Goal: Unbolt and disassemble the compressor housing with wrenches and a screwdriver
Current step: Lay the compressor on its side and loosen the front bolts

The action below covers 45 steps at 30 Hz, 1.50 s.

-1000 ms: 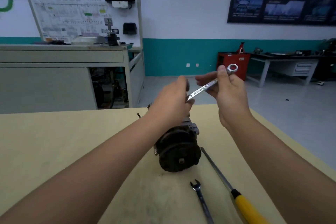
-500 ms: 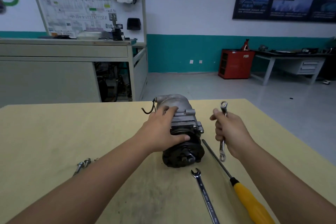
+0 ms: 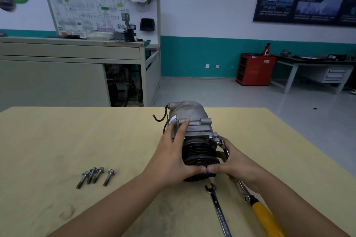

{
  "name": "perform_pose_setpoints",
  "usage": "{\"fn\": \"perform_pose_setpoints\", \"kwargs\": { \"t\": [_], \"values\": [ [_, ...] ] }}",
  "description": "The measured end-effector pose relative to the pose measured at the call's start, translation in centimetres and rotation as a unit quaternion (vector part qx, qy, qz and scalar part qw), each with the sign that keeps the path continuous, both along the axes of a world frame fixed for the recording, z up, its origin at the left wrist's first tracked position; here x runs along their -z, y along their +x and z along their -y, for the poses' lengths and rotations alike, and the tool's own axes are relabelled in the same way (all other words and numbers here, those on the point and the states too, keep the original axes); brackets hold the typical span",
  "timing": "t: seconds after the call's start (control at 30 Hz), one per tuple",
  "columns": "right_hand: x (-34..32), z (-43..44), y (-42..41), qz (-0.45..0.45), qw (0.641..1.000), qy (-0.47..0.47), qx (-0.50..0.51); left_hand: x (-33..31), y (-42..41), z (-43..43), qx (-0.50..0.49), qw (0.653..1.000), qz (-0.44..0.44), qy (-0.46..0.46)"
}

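Of the person, only two forearms and two hands are seen. The left hand point(image 3: 171, 159) and the right hand point(image 3: 238, 163) are bare. The left forearm point(image 3: 115, 204) and the right forearm point(image 3: 298, 204) are uncovered as far as the lower edge of the view. What is worn higher up cannot be told. The forearms are slim, the wrists narrow, and the thumbs rounded at the tips.

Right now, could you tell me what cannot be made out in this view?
Head view only:
1. held wrench: middle hidden in right hand; ring's seating too small to tell.
2. screwdriver: shaft hidden by that hand, handle cut by bottom edge.
3. lying wrench: far end cut by bottom edge.
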State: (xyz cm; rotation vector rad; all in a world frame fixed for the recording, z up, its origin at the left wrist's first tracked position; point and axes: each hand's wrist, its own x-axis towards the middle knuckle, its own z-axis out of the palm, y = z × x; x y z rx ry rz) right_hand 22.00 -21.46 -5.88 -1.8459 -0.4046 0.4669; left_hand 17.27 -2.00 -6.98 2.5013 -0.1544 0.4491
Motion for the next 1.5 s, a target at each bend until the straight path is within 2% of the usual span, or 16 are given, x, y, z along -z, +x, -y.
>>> {"fn": "perform_pose_setpoints", "kwargs": {
  "t": [0.13,0.37,0.5,0.67,0.87,1.17,1.37,1.5],
  "values": [
    [0.7,-0.2,0.2,-0.042,0.999,0.031,-0.009,1.4,-0.1,0.1,0.001,0.997,0.037,-0.068],
    [0.2,-0.1,0.4,-0.005,0.998,0.024,-0.049,2.3,-0.1,0.3,-0.021,0.986,0.110,-0.125],
    [0.0,-0.1,0.5,0.002,0.999,0.012,-0.044,2.4,-0.1,0.4,-0.041,0.978,0.181,-0.099],
    [-0.5,-0.3,0.0,0.037,0.999,-0.006,-0.008,2.0,-0.4,-0.1,-0.053,0.973,0.213,-0.069],
    [-1.8,-0.1,-0.4,0.018,1.000,0.017,0.008,0.1,-1.3,0.2,-0.096,0.972,0.127,-0.172],
    [-3.0,-0.3,-3.4,0.004,1.000,0.016,-0.016,-1.2,-5.2,-0.3,-0.118,0.978,0.089,-0.145],
    [-5.7,-0.9,-4.2,-0.003,1.000,0.014,-0.019,-4.3,-6.1,-0.6,-0.144,0.969,0.073,-0.186],
    [-8.3,-2.3,-3.0,-0.010,1.000,0.000,0.013,-7.6,-4.5,-1.9,-0.146,0.975,0.005,-0.165]
  ]
}}
